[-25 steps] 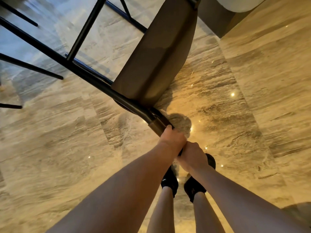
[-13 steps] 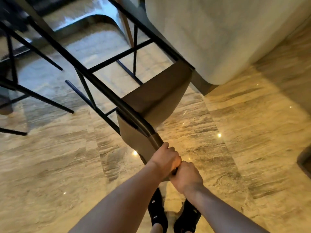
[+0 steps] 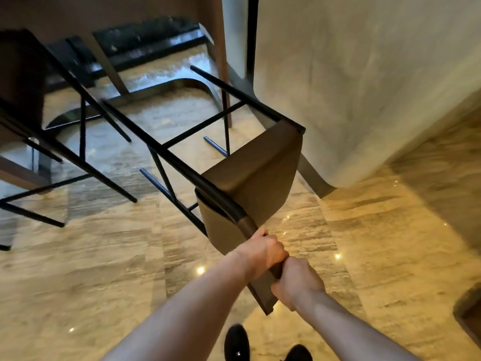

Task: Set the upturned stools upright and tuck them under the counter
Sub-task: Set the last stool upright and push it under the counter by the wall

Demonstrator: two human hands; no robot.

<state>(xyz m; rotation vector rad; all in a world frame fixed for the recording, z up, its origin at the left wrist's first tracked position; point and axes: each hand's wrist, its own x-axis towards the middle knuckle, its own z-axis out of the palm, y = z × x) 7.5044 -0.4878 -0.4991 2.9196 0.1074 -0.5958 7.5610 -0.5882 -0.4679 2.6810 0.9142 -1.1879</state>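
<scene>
The person is holding a stool [image 3: 250, 178] with both hands, and the stool is tilting, its black metal legs [image 3: 161, 149] pointing away from the person toward the far left. The brown seat [image 3: 260, 168] is lying between the hands and the pale curved wall of the desk [image 3: 364, 87], which is rising on the right side. The upper corner of the seat is coming very near this wall, but I cannot tell if it is touching.

The left hand [image 3: 263, 252] is wrapping its fingers around the brown top rail of the backrest [image 3: 229, 235], so its grip is closing tightly on the stool. The right hand [image 3: 295, 281] is sitting just beside the left one, a little lower on the same rail, and its fingers are also curling around it. The two hands are touching each other at the knuckles.

The ends of the legs are hanging over the shiny stone floor [image 3: 104, 269]; I cannot tell which part of the stool is resting on the floor. A second stool [image 3: 33, 126] is standing on the left, partly out of view, with its dark frame crossing near the legs of the first one.

Below the arms, two black shoes [image 3: 236, 342] are showing at the bottom edge. Small bright spots of light are reflecting on the floor around the hands.
</scene>
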